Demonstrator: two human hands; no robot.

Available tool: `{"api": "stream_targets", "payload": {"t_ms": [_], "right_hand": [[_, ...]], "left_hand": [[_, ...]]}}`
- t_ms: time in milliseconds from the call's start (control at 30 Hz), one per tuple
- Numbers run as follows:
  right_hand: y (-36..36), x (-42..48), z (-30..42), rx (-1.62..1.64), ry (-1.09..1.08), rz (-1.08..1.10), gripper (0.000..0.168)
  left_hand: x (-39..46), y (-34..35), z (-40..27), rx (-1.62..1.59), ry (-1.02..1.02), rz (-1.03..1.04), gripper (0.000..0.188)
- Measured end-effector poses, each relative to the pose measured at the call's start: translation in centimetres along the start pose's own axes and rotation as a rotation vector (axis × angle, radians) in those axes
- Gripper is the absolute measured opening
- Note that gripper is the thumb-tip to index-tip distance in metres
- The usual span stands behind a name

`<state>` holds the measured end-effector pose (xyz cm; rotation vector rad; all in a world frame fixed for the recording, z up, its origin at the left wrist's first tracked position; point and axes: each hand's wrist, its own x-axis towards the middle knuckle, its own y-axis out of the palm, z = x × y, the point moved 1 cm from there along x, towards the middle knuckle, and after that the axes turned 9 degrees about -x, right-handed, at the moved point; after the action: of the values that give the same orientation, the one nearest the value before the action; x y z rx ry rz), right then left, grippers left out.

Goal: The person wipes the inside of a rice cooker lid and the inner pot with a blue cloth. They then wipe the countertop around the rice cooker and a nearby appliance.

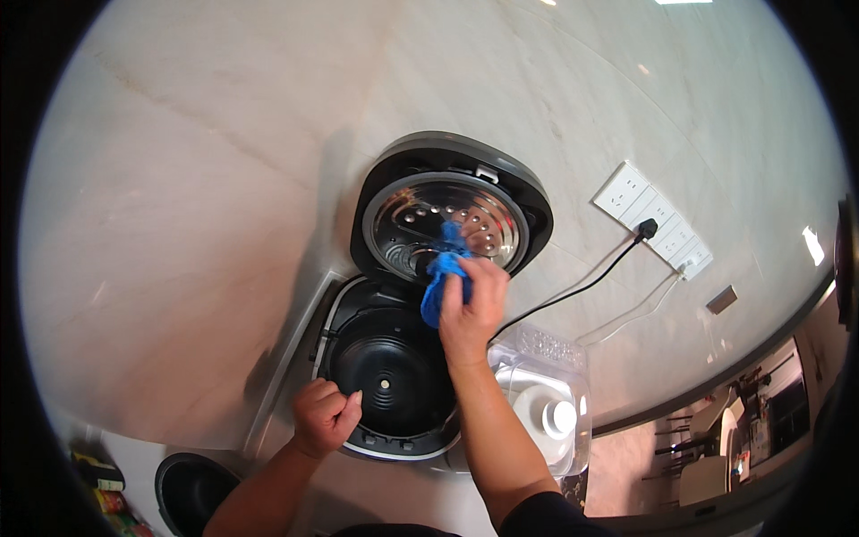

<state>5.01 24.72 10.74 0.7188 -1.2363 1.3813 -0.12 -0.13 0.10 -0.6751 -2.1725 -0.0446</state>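
Note:
A rice cooker (322, 362) stands with its lid (537, 201) raised. The cooker's dark well (376, 356) has no inner pot in it. My right hand (475, 302) grips a crumpled blue cloth (439, 288) in front of the lower part of the lid's shiny metal inner plate (396, 231). Whether the cloth touches the plate is hard to tell, as the hand is slightly blurred. At the cooker's front left rim is my left hand (327, 417), fingers curled into a loose fist with nothing visible in it; it partly covers the rim.
A black inner pot (194, 493) sits at the lower left, near several colourful packages (111, 500). Right of the cooker is a clear plastic container (580, 429) beside my right forearm. A black cord (570, 292) runs to the wall sockets (624, 191). Behind stands a marbled wall (221, 221).

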Motion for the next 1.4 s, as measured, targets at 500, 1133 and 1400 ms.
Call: {"api": "stream_targets", "payload": {"t_ms": [500,1133,1400], "right_hand": [[0.2,-1.7,0.7,0.025,0.194,0.029,0.023],[2.2,-2.9,-1.2,-0.584,-0.991,0.712,0.025],[-3.8,-4.2,-3.0,-0.399,-0.362,0.84,0.039]], "left_hand": [[0.1,-0.1,0.1,0.017,0.03,-0.018,0.039],[0.3,0.2,0.1,0.018,0.023,0.003,0.037],[0.1,0.1,-0.3,-0.006,0.015,-0.021,0.039]]}}
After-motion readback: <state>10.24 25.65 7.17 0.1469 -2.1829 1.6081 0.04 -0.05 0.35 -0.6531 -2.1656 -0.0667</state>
